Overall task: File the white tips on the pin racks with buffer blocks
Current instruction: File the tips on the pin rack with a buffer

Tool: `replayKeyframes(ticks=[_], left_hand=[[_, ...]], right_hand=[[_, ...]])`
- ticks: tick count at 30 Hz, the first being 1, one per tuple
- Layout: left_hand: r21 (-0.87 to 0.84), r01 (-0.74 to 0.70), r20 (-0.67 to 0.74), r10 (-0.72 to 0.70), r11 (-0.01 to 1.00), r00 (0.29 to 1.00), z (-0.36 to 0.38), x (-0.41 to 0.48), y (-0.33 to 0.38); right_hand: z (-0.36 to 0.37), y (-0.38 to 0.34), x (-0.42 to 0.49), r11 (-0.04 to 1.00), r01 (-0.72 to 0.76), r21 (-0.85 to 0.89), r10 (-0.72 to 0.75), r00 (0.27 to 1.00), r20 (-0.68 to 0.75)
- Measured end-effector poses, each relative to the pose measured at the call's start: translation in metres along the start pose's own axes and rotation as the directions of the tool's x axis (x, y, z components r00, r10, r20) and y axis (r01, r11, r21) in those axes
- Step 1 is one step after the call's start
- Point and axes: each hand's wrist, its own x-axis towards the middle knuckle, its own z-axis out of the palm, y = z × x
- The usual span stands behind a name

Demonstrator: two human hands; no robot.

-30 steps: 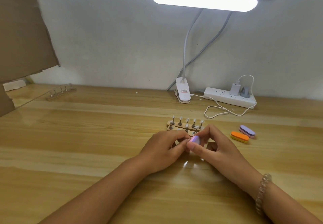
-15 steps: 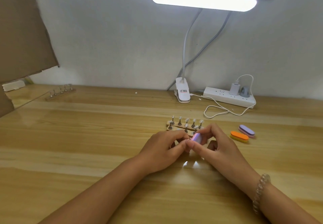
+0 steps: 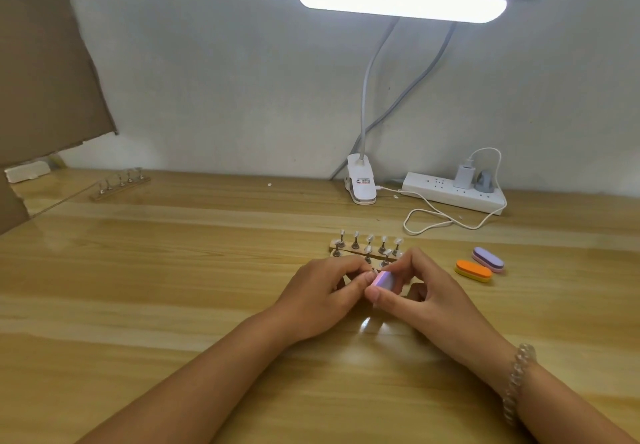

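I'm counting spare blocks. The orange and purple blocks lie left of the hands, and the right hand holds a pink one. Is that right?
No. In the head view the orange block and purple block lie right of the left hand and right hand, not left. The right hand does hold a pink block.

Right hand grips a lilac buffer block between thumb and fingers. Left hand pinches a white tip, mostly hidden, against the block's end. Two pin racks lie side by side just behind the hands on the wooden table. An orange block and a purple block lie touching to the right. A third rack lies far back left.
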Motion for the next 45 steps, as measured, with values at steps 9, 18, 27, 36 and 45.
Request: replayKeyframes(ticks=[9, 18, 27, 36, 45], left_hand=[[0.012, -0.016, -0.017, 0.016, 1.000, 1.000, 0.0012, -0.0002, -0.0004], [0.043, -0.030, 0.003, 0.029, 0.999, 1.000, 0.0003, -0.0009, 0.0015], [0.099, -0.044, 0.041, 0.040, 0.994, 0.998, 0.0003, -0.0025, 0.0046], [0.124, -0.063, 0.005, 0.062, 0.990, 0.998, 0.0018, -0.0038, 0.0027], [-0.179, 0.019, 0.015, -0.017, 0.984, 1.000, 0.0019, -0.0017, 0.0004]], right_hand=[[0.0033, -0.0022, -0.0020, 0.996, 0.000, -0.086, 0.000, 1.000, 0.002], [0.0018, -0.0065, -0.0015, 1.000, -0.019, -0.008, 0.018, 0.996, -0.093], [0.0019, -0.0049, -0.0014, 1.000, 0.016, 0.018, -0.014, 0.997, -0.072], [0.0005, -0.0027, -0.0003, 0.999, 0.018, 0.035, -0.016, 0.999, -0.039], [0.0000, -0.0004, 0.0048, 0.988, -0.078, 0.133, 0.104, 0.974, -0.200]])
